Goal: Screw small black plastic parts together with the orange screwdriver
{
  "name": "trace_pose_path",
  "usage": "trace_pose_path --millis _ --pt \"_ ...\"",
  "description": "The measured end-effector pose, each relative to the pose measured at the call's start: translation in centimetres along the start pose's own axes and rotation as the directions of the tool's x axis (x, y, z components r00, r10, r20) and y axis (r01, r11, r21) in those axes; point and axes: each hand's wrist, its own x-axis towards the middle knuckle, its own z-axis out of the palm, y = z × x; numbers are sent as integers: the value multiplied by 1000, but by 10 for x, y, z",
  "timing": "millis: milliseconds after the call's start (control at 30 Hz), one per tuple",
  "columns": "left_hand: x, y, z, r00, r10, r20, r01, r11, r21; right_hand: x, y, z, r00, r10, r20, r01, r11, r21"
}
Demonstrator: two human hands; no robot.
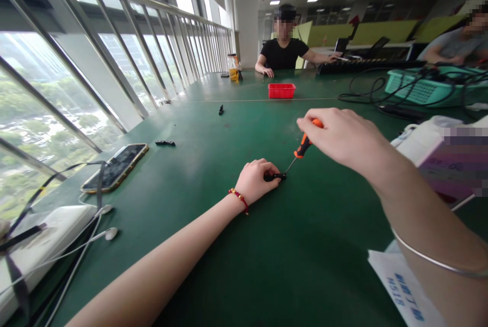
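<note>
My left hand point(256, 179) rests on the green table point(213, 128), fingers curled round a small black part point(275, 176) that it pins to the surface. My right hand point(341, 134) is closed on an orange-and-black screwdriver point(304, 145), held slanted. The thin metal tip of the screwdriver meets the black part just right of my left fingers. A red bead bracelet sits on my left wrist, a thin silver bangle on my right forearm.
A phone point(116, 167), white earphones point(109, 221) and a white box lie at the left. Two small black pieces point(165, 142) and a red tray point(281, 90) lie further out. Cables, a teal basket point(423, 88) and a white device are on the right. Two people sit at the far end.
</note>
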Motion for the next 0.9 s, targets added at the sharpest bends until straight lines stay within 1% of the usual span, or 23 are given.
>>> trace_pose_path --millis 100,200,300,433,500,600,667,800,833,900 --pt "0 0 0 1000 2 -1 -2 1000 -2 -1 2 -1 1000 5 1 -5 999 -39" --pt "0 1 -1 1000 -1 1 1 1000 4 0 4 1 998 -52 -25 52 999 -7" --pt "0 1 -1 1000 1 6 -1 1000 14 0 5 3 996 -91 -12 91 995 31" --pt "0 1 -1 1000 1 5 -1 1000 13 -2 6 0 999 -45 10 45 997 -62" --pt "0 1 -1 1000 -1 5 1 1000 11 -2 6 1 998 -58 -6 58 995 -83" --pt "0 1 -1 1000 -3 6 3 1000 11 -1 5 5 992 -119 -37 118 993 -12" --pt "0 0 -1 1000 2 4 -2 1000 12 0 3 6 991 -135 -18 135 990 40" --pt "0 0 0 1000 9 1 -9 1000 9 -2 1 1 999 -42 24 42 999 -14" --pt "0 1 0 1000 8 1 -8 1000 8 -3 1 0 999 -34 30 35 999 -19" --pt "0 1 -1 1000 4 3 -4 1000 11 -3 2 0 997 -67 29 67 998 9"
